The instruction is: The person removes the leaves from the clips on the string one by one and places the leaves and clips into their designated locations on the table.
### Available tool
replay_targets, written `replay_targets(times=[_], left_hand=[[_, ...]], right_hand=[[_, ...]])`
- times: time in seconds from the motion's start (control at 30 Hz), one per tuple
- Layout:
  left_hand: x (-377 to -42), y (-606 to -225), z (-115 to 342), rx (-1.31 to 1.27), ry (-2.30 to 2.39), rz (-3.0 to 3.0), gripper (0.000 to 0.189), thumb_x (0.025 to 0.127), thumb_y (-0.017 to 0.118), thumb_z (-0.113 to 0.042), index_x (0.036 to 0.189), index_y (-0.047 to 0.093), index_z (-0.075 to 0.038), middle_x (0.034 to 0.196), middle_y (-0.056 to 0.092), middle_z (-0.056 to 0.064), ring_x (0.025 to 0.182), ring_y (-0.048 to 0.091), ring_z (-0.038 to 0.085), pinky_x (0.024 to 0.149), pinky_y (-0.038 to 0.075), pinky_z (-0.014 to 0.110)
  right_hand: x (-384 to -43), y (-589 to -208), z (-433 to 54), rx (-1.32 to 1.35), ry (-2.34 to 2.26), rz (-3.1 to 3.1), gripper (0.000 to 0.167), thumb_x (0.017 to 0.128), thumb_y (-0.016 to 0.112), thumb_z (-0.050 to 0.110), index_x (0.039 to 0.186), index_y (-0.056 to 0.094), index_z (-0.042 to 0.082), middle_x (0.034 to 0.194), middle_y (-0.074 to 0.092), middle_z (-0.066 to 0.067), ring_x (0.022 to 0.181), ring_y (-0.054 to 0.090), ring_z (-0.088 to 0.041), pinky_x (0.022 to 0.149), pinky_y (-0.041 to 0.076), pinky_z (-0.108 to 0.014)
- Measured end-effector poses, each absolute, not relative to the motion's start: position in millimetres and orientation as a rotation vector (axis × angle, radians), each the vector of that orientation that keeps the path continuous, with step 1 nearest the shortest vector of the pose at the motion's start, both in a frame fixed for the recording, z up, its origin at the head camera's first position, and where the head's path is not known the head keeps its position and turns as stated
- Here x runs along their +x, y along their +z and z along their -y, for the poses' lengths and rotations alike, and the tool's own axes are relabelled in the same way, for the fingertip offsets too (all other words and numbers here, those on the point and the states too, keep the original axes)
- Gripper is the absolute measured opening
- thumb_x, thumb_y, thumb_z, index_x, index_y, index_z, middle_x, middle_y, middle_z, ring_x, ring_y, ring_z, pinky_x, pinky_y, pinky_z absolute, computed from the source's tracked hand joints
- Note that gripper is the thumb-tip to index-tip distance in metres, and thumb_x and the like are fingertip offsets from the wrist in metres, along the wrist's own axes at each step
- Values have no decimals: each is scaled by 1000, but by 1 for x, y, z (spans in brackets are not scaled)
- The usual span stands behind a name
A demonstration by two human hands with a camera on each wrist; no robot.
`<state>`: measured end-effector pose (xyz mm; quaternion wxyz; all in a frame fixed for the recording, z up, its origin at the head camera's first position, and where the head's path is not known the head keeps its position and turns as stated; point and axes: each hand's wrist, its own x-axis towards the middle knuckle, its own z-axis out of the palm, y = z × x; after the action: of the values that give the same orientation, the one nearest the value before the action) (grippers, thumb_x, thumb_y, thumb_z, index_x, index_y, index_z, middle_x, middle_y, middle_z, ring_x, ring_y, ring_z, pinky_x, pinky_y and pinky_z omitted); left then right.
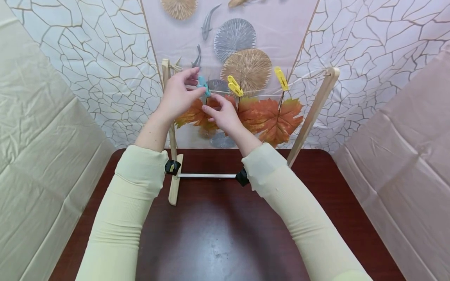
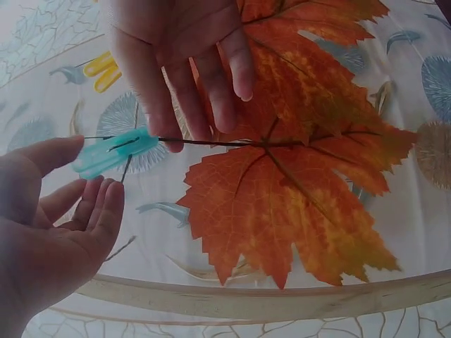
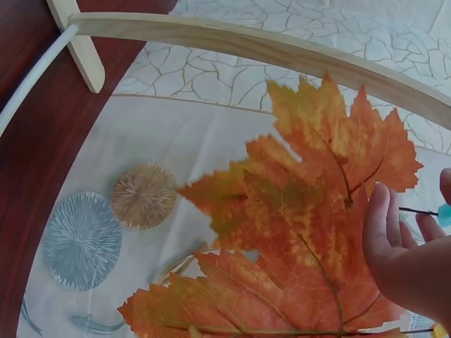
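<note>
A blue clothespin point(image 1: 203, 85) sits on the string, with the dark stem point(image 2: 204, 143) of an orange leaf point(image 2: 289, 204) at its mouth. The thumb and fingers of my left hand point(image 1: 178, 93) hold the clothespin's handle end from either side. Just below it, my right hand point(image 1: 226, 116) is beside the stem with loosely extended fingers, in front of the leaf. In the left wrist view, one right fingertip point(image 2: 169, 137) lies close to the clothespin's mouth; whether it touches the stem is unclear. Yellow clothespins point(image 1: 234, 86) point(image 1: 281, 79) stand above more orange leaves point(image 1: 277, 121) farther right.
The string point(image 1: 302, 79) runs between two wooden posts point(image 1: 313, 113), joined low down by a white rod point(image 1: 207, 175). The frame stands on a dark red-brown table point(image 1: 211, 234). Patterned cloth point(image 1: 112, 58) hangs behind, and pale cloth walls point(image 1: 45, 136) flank the table.
</note>
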<state>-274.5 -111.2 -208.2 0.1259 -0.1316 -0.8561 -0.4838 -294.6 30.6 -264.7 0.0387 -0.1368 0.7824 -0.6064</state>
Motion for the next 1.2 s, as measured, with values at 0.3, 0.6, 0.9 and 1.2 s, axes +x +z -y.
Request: replay_targets(times=[0.3, 0.6, 0.9, 1.2], left_hand=[[-273, -208, 114, -309, -1397, 2500, 37, 89, 63, -17, 125, 58, -7, 118, 62, 15, 109, 60, 23, 94, 49, 31], [-272, -207, 117, -299, -1401, 2498, 34, 90, 63, -19, 121, 61, -7, 113, 64, 14, 106, 62, 22, 90, 50, 31], [-272, -210, 119, -309, -1449, 2431, 31, 89, 64, -18, 117, 63, -6, 105, 65, 11, 100, 63, 20, 83, 49, 25], [-269, -214, 119, -319, -1734, 2083, 25, 84, 69, -11, 106, 66, 0, 91, 65, -3, 85, 62, 6, 87, 50, 22]], right_hand=[[-295, -265, -27, -420, -1870, -2558, 24, 91, 60, 11, 111, 64, -2, 102, 66, -14, 82, 60, -13, 73, 55, -29], [-295, -261, -26, -450, -1945, -2525, 18, 90, 61, 7, 100, 67, -6, 90, 69, -18, 71, 65, -14, 73, 57, -30], [-294, -260, -28, -441, -1949, -2509, 18, 90, 60, 7, 101, 67, -6, 93, 68, -22, 69, 65, -14, 72, 57, -30], [-289, -267, -29, -450, -1871, -2554, 18, 90, 60, 8, 101, 67, -4, 96, 69, -21, 71, 65, -14, 73, 57, -29]])
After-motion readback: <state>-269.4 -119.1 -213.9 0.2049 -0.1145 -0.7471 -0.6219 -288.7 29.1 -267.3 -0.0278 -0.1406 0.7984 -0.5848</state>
